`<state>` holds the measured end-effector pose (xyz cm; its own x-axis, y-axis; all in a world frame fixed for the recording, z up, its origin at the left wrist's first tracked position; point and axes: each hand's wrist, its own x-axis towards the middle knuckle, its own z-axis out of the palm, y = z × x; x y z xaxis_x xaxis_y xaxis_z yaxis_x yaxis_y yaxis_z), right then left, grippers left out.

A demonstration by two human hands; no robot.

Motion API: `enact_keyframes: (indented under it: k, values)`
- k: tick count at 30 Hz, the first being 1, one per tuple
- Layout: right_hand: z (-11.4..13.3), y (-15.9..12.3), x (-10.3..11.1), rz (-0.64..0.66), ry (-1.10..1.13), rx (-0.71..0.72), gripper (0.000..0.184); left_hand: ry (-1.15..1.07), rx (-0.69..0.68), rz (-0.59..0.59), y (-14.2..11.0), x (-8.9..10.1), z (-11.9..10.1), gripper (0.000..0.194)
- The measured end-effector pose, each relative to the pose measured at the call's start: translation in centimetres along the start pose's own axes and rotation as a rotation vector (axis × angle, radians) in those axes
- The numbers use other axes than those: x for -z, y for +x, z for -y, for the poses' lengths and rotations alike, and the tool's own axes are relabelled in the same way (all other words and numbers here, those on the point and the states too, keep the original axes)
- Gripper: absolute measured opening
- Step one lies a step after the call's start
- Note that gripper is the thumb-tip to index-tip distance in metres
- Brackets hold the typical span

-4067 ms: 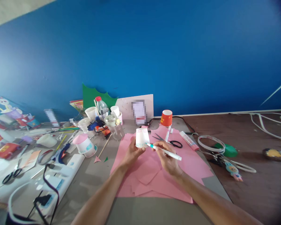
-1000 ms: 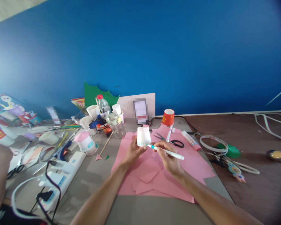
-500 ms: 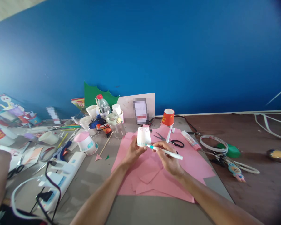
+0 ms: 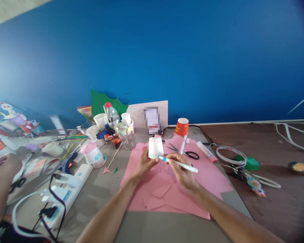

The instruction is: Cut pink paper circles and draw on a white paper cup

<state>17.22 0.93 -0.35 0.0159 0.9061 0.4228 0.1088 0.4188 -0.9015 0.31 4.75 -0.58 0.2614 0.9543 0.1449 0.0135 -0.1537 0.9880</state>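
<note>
My left hand (image 4: 145, 163) is closed around the left side and lower part of a white paper cup (image 4: 155, 147), held upside down above pink paper. Red marks show near the cup's top and teal marks along its lower edge. In my right hand (image 4: 180, 168) is a white marker (image 4: 184, 165) with a teal collar, its tip touching or very near the cup's lower right edge. Pink paper sheets (image 4: 164, 199) lie under both hands. Black-handled scissors (image 4: 192, 155) and a marker cap (image 4: 187, 140) rest on the paper beyond my right hand.
A red paper cup (image 4: 182, 126) stands behind the scissors. Left are a glass jar (image 4: 126, 136), a pink-topped cup (image 4: 93, 155) and a power strip (image 4: 73, 189) with cables. Another person's hand (image 4: 6, 167) is at far left. Coiled white cable (image 4: 231, 156) lies right.
The other person's hand at far left has moved right and into fuller view. My hands, the cup and the marker have hardly shifted.
</note>
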Motion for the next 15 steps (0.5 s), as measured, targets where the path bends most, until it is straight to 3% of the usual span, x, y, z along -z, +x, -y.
enact_keyframes:
  k: [15]
  values:
    - [0.3,0.08,0.13,0.043,-0.028,-0.019,0.017,0.016,0.006,0.004,0.0,-0.06,-0.33,0.06]
